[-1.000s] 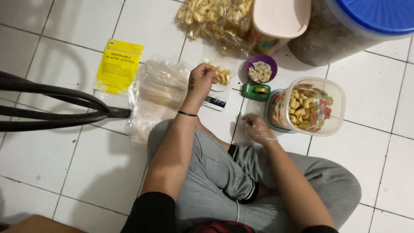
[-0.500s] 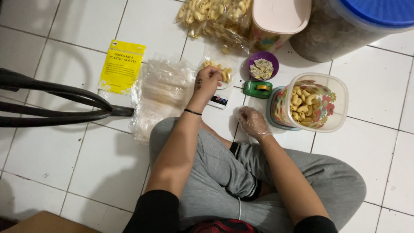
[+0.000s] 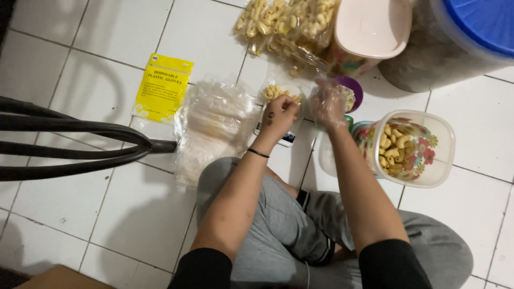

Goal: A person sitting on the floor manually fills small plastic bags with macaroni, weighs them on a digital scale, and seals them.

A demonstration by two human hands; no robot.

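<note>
1. The white tiled floor (image 3: 64,214) carries everything; the person sits on it cross-legged in grey trousers.
2. A large container with a blue lid (image 3: 484,24) stands at the top right corner, well apart from the hands.
3. A dark curved chair frame (image 3: 69,142) reaches in from the left edge.
4. A pink lid (image 3: 375,24) rests tilted beside the blue-lidded container.
5. A clear flowered tub (image 3: 412,147), open and holding pale yellow snack pieces, stands just right of the right forearm.
6. A heap of filled snack bags (image 3: 284,24) lies at the top, beyond both hands.
7. A stack of empty clear plastic bags (image 3: 211,126) lies left of the left hand.
8. A flat yellow packet (image 3: 163,88) lies left of that stack.
9. The right hand (image 3: 327,101), in a thin clear glove, hovers by a small purple bowl (image 3: 354,91); its fingers look loosely curled, though the glove blurs whether they grasp anything.
10. The left hand (image 3: 278,115), bare, has fingers bent around the edge of a small bag of snack pieces (image 3: 278,92), which lies on the floor just beyond it.
</note>
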